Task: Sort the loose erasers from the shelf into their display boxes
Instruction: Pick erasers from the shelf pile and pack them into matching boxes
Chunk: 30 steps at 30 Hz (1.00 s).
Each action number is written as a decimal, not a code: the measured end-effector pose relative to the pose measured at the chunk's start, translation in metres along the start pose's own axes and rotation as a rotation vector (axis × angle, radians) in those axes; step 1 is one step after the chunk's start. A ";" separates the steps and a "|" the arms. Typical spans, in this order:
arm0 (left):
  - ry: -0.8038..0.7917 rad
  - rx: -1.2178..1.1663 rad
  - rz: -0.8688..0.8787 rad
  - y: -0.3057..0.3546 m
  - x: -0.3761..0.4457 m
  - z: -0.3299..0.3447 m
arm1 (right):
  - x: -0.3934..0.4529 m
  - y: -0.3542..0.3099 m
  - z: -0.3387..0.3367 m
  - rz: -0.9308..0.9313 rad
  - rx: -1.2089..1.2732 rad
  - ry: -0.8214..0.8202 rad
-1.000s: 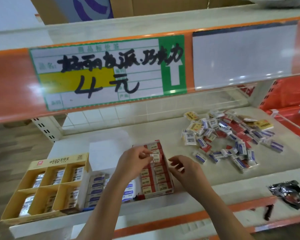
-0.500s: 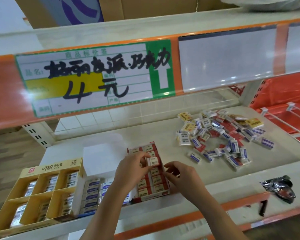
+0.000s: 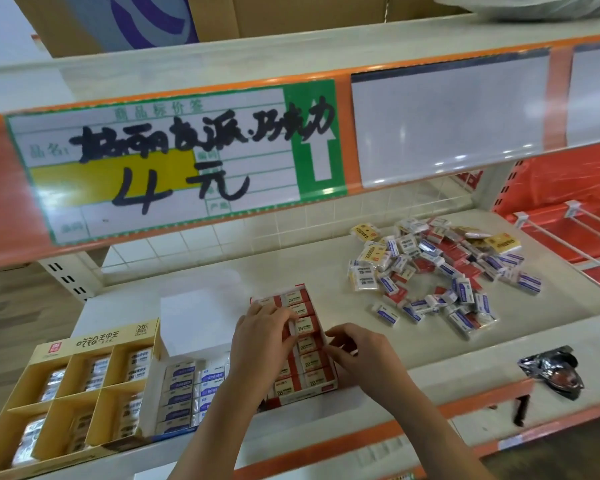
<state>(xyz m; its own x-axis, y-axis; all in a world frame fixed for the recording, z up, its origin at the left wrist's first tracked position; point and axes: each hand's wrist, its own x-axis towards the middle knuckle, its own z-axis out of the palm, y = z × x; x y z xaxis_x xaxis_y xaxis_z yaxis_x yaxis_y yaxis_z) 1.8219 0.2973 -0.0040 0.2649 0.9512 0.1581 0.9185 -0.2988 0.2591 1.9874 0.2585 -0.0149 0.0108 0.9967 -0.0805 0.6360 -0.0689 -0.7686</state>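
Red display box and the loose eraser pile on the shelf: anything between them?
Nothing: in the head view the shelf is bare between the red display box and the loose eraser pile. The right hand sits at the box's right edge.

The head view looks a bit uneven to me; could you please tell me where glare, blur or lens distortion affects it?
Head view: glare spots streak the clear plastic label strip and wash over the price tag; the shelf edges bow from wide-angle distortion; the yellow display box at the corner is soft; print on the loose erasers is too blurred to read.
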 end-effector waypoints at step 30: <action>0.044 -0.111 0.207 0.082 0.035 0.003 | -0.014 0.065 -0.089 -0.055 -0.135 0.283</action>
<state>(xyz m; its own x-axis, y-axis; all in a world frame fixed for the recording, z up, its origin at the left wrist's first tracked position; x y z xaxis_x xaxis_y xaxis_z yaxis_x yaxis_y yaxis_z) 1.9071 0.3065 0.0195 0.4283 0.8655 0.2598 0.8076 -0.4956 0.3197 2.0967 0.2442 -0.0074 0.1758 0.9725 0.1530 0.7382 -0.0274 -0.6741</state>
